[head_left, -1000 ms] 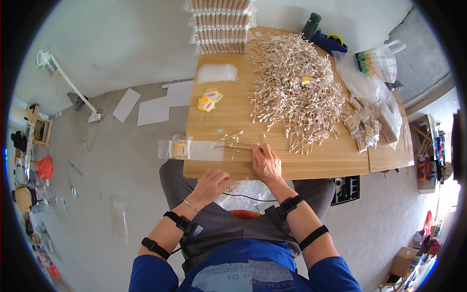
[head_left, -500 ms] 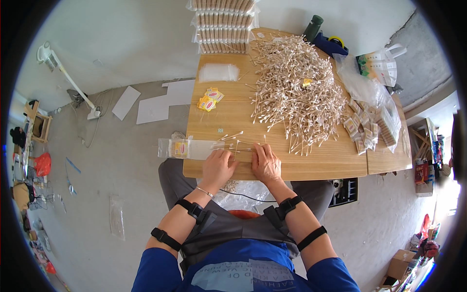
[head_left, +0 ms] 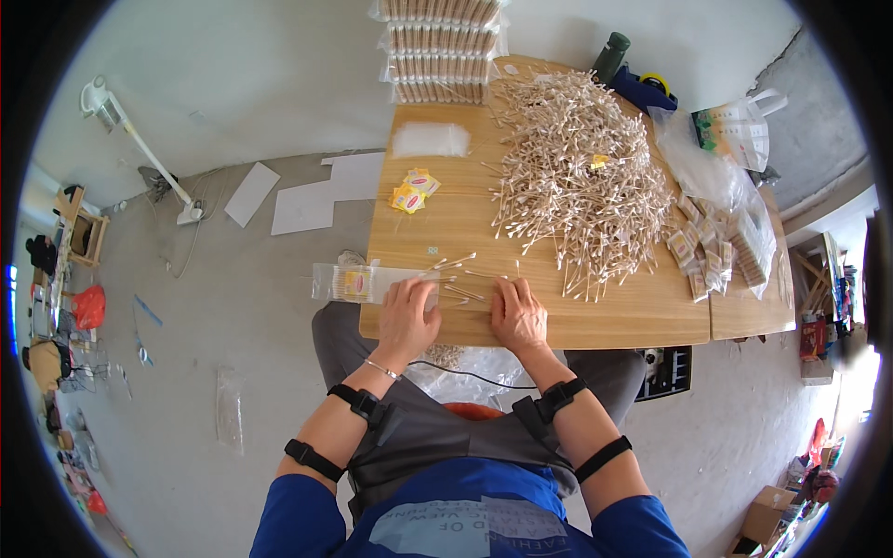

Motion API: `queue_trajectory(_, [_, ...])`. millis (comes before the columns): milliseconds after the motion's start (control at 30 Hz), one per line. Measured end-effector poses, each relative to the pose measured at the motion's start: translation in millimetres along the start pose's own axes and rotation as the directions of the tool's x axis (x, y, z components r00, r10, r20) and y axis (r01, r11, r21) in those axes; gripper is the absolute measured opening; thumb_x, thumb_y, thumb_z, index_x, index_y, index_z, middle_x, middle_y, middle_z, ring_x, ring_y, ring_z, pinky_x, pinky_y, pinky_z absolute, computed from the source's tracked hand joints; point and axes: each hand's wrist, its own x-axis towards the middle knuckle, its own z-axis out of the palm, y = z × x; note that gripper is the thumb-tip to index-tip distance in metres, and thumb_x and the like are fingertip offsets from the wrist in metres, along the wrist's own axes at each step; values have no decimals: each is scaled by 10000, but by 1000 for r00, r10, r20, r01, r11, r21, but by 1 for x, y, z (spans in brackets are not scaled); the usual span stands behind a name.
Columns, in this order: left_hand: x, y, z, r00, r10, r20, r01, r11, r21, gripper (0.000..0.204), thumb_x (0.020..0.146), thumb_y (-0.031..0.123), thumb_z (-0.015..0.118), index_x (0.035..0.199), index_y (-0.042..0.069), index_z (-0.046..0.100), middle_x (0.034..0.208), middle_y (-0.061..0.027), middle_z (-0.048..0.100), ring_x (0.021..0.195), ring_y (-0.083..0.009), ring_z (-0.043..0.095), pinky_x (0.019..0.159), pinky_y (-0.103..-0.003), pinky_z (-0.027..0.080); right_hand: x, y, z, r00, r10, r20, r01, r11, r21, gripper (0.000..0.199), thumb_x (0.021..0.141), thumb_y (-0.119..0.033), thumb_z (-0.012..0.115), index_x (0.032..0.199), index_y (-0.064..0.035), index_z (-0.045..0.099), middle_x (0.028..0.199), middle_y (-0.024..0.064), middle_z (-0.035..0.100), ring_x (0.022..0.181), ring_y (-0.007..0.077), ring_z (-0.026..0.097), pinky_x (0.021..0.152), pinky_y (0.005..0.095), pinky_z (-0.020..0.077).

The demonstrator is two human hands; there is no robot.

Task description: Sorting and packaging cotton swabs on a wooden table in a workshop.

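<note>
My left hand [head_left: 407, 314] rests at the table's near edge, its fingers reaching down onto a strip of clear and white plastic [head_left: 383, 281]. At that strip's left end lies a flat clear packet of cotton swabs [head_left: 353, 283] with a yellow label. Several loose cotton swabs [head_left: 463, 292] lie between my two hands. My right hand [head_left: 521, 316] is laid palm down, fingers forward on the wood, near their right ends. One swab tip [head_left: 518, 267] shows just beyond its fingers. What lies under either set of fingertips is hidden.
A big heap of loose cotton swabs [head_left: 581, 177] covers the table's right-centre. Yellow labels [head_left: 414, 191] and a stack of clear bags [head_left: 431, 139] lie at left. Filled packets are stacked [head_left: 440, 67] at the back. More packets [head_left: 702, 249], a tape dispenser [head_left: 644, 88] and a green bottle [head_left: 610, 58] stand right.
My left hand has moved left, away from the loose swabs and onto the plastic strip. My right hand stays nearly in place on the table. The whole view has shifted slightly.
</note>
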Motion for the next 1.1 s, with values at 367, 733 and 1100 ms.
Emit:
queue_trajectory(367, [4, 3, 24, 1000, 2, -4, -2, 1000, -19, 348, 802, 70, 625, 1145, 36, 579, 1206, -127, 529, 1165, -323, 492, 994, -433, 404, 0, -6, 1, 1000, -7, -21, 7, 1000, -7, 225, 830, -83, 606, 1053, -67, 621, 905, 119, 580, 763, 314, 620, 644, 413, 522])
queue_trajectory(733, [1, 1, 28, 997, -41, -62, 37, 997, -67, 223, 799, 119, 645, 1012, 55, 622, 1203, -147, 525, 1166, -341, 485, 974, -442, 430, 59, -14, 28, 990, -68, 124, 64, 997, 39, 157, 796, -105, 662, 953, -100, 658, 954, 69, 558, 955, 299, 520, 823, 450, 441])
queue_trajectory(1100, [1, -2, 27, 992, -87, -87, 84, 996, -36, 477, 826, 124, 615, 1258, -24, 478, 1276, -193, 497, 1252, -384, 417, 1071, -449, 349, 57, -9, 18, 990, 3, 143, -17, 995, 97, 85, 821, -91, 644, 905, -89, 658, 896, 109, 591, 897, 323, 548, 807, 426, 460])
